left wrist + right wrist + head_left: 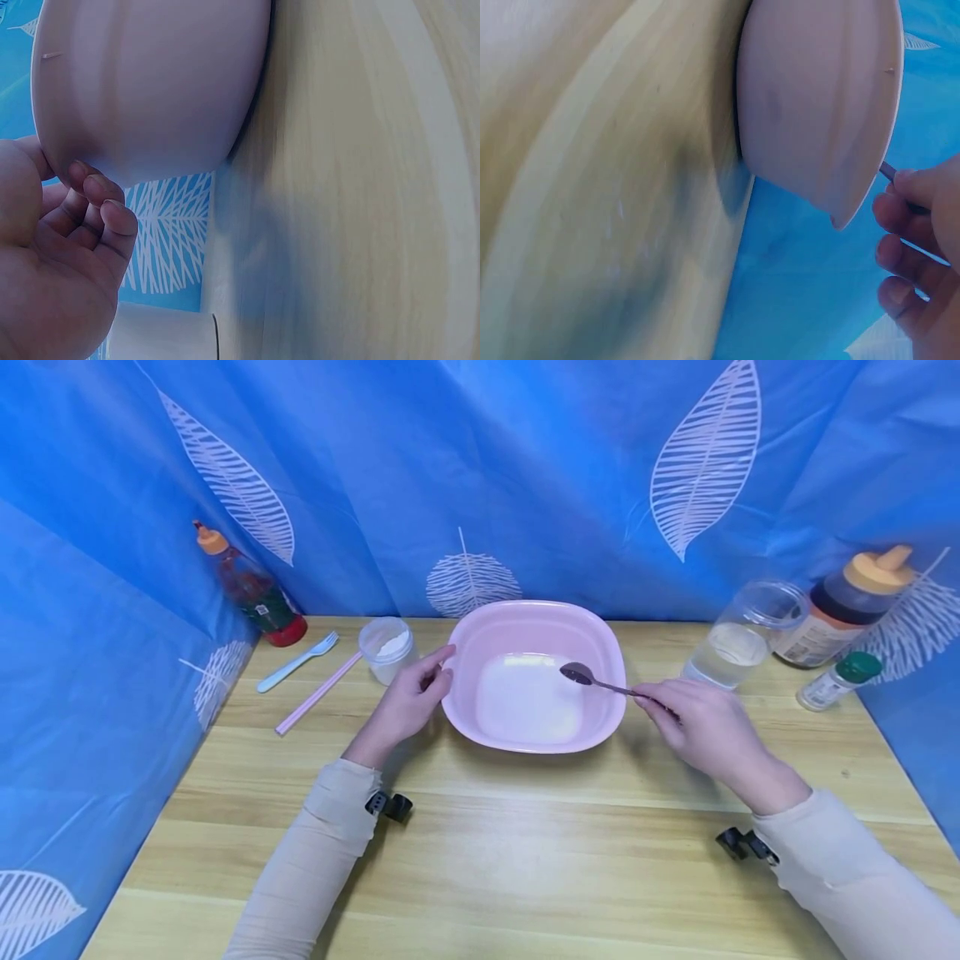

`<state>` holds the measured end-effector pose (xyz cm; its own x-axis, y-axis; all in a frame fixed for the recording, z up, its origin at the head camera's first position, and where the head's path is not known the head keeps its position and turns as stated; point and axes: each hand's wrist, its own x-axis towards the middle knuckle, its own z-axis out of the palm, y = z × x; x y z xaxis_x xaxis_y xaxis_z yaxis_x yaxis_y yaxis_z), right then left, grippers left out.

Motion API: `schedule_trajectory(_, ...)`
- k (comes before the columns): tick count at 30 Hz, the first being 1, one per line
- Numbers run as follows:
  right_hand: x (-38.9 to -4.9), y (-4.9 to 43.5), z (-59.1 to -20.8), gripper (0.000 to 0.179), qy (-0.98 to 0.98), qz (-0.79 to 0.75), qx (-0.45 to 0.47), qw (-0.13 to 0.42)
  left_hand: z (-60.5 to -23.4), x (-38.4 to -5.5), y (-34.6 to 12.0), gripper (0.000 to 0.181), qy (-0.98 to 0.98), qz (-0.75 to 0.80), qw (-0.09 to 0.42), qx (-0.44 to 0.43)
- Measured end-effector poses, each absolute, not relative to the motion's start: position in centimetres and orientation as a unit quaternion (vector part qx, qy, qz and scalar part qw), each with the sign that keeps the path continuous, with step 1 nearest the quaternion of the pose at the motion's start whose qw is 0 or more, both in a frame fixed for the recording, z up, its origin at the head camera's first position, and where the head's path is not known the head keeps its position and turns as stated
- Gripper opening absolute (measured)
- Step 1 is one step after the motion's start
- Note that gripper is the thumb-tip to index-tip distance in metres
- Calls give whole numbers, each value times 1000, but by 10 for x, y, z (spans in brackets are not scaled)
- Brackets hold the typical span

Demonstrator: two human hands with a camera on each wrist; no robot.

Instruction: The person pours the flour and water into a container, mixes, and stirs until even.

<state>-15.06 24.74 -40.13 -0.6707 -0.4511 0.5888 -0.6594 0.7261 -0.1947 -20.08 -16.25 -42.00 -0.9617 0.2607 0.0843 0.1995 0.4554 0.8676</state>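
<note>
A pink basin [536, 739] stands on the table, its inside pale at the bottom. At its left rim my left hand [411, 697] grips the edge; in the left wrist view the fingers [118, 217] curl under the rim of the basin [165, 90]. My right hand [701, 727] pinches a dark spoon [577, 673] by its handle, with the bowl of the spoon over the right part of the basin. The right wrist view shows the handle between thumb and fingers, while the basin wall [810, 97] hides the spoon's bowl.
Left of the basin are a jar of white powder [387, 652], pink chopsticks [318, 693], a light-blue fork [296, 665] and a red-based squeeze bottle [262, 593]. To the right stand a clear cup of liquid [731, 647], a dark sauce bottle [840, 614] and a green-capped shaker [836, 683]. Blue curtain [360, 485] borders the table.
</note>
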Motion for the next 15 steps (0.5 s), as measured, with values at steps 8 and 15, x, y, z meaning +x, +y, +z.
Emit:
schedule_trajectory(8, -143, 252, -406, 14, -901, 369, 183, 138, -418, -203, -162, 51, 855, 500, 32, 135)
schedule_trajectory(15, -127, 262, -401, 18, -872, 478, 100, 41, -420, -202, -163, 51, 854, 502, 38, 130)
